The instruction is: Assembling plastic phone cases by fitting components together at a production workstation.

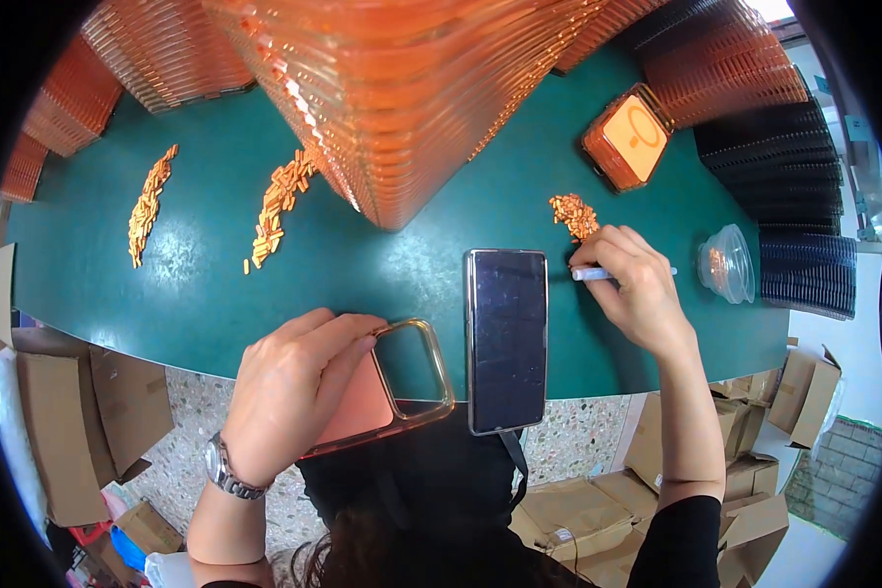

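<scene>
My left hand [299,377], with a metal watch on its wrist, grips an orange-pink phone case [348,404] with a large camera opening at the table's front edge. Held in my right hand [637,279] is a slim white pen-like tool [595,274], lying sideways under the fingers. Those fingertips are beside a small pile of orange pieces [574,216]; whether they pinch one is hidden. Between my hands a dark-screened smartphone [508,338] lies face up, its lower end over the table's front edge.
A tall stack of orange cases [392,118] rises mid-table. Further left lie two rows of small orange pieces [149,208] [279,201]. To the right are a short case stack [632,137], a clear plastic cup [727,265] and dark case stacks [774,167]. Cardboard boxes [588,510] sit below.
</scene>
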Demonstrator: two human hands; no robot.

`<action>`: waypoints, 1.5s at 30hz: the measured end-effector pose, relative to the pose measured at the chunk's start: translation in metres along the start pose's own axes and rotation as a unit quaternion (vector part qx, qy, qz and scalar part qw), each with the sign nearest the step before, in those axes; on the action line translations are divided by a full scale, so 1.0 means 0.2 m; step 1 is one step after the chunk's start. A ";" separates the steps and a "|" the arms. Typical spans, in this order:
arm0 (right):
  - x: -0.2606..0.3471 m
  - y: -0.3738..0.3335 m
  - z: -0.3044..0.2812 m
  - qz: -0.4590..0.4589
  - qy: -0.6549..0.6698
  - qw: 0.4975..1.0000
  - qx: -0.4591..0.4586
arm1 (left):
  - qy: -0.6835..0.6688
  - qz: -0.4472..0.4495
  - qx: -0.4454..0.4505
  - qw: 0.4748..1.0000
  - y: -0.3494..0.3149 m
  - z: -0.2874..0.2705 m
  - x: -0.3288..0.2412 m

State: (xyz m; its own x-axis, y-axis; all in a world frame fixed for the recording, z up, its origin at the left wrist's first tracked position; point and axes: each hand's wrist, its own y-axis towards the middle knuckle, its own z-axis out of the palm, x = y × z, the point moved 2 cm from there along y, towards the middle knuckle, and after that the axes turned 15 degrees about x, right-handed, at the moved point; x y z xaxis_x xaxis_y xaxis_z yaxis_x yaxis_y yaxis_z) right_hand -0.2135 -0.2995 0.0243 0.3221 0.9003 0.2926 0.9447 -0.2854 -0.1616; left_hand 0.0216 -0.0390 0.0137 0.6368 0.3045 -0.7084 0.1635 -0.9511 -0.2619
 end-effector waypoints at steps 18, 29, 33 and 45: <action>0.25 -0.12 -0.04 -0.066 0.688 0.722 -0.019 | -0.031 -0.039 0.029 0.998 -0.02 -0.03 -0.02; 0.54 0.13 0.02 -0.099 0.419 0.901 0.044 | -0.056 -0.023 0.025 0.998 -0.01 0.00 0.04; 0.64 0.30 0.13 -0.176 0.190 0.966 -0.017 | -0.048 -0.022 0.023 0.998 -0.01 -0.01 0.05; 0.73 0.36 0.20 -0.229 0.014 0.972 -0.052 | -0.094 -0.029 0.057 0.994 -0.01 -0.04 0.10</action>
State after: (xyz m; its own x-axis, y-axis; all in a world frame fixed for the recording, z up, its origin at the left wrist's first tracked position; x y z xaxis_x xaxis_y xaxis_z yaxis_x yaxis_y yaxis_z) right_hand -0.1017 -0.1762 0.0175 -0.1328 0.9320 0.3373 0.9902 0.1098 0.0865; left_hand 0.0390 -0.0318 0.0051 0.4753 0.3723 -0.7972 0.1029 -0.9234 -0.3699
